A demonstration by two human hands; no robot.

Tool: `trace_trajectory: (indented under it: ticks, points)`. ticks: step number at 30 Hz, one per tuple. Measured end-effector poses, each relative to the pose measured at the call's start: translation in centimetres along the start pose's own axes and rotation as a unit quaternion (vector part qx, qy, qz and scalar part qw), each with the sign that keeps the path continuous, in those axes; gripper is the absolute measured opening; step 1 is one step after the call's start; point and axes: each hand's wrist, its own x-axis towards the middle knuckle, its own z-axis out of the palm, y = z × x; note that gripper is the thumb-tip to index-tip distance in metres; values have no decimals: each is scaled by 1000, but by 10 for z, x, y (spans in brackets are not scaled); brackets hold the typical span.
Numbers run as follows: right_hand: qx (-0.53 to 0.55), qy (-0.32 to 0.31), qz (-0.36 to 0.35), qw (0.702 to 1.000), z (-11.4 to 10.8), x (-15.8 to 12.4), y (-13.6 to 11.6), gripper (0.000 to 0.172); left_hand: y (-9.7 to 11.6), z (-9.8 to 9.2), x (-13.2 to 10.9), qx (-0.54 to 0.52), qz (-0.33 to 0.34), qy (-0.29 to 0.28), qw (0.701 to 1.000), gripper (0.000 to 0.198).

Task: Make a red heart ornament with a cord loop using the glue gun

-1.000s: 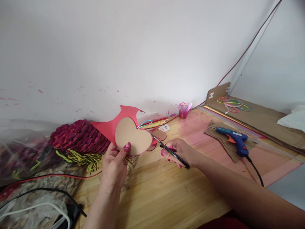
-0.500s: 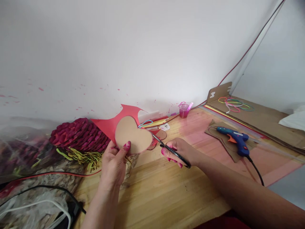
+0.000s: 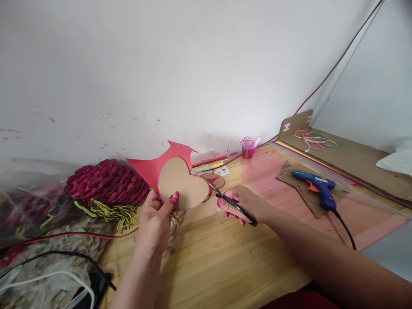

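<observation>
A tan cardboard heart (image 3: 182, 182) with red paper (image 3: 149, 167) behind it is pinched in my left hand (image 3: 157, 216), thumb on the front face. The paper sticks out past the heart at the upper left. My right hand (image 3: 240, 206) grips black-handled scissors (image 3: 236, 206). Their blades point to the upper left and lie at the heart's right edge; whether they touch the paper there I cannot tell. Behind the blades another brown heart-like piece (image 3: 217, 180) lies on the table, partly covered.
A blue glue gun (image 3: 317, 186) rests on cardboard at the right, its cord running toward me. Near the wall stands a cup of pink paint (image 3: 247, 150). Dark-red scaly pieces (image 3: 106, 182), yellow-green strands (image 3: 106, 210) and cables (image 3: 64, 254) crowd the left. Coloured cords (image 3: 317, 140) lie on cardboard.
My left hand has shifted the heart and the red paper slightly to the right, closer to my right hand. The scissors have stayed almost in place.
</observation>
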Motion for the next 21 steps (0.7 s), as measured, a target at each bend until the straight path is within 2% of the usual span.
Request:
trace_trajectory:
  ticks: [5,10,16,21]
  points:
    - [4,9,0,1000,1,1,4,49,0,-1,0,19,-9,-8,1000,53]
    - [3,4,29,1000,0,1,8,49,0,-4,1,16,-2,-12,1000,54]
    - [-47,5,-16,999,-4,0,-1,52,3,-4,1,35,5,-10,999,58]
    - [-57,9,-15,998,-4,0,-1,51,4,-6,2,47,14,-15,999,59]
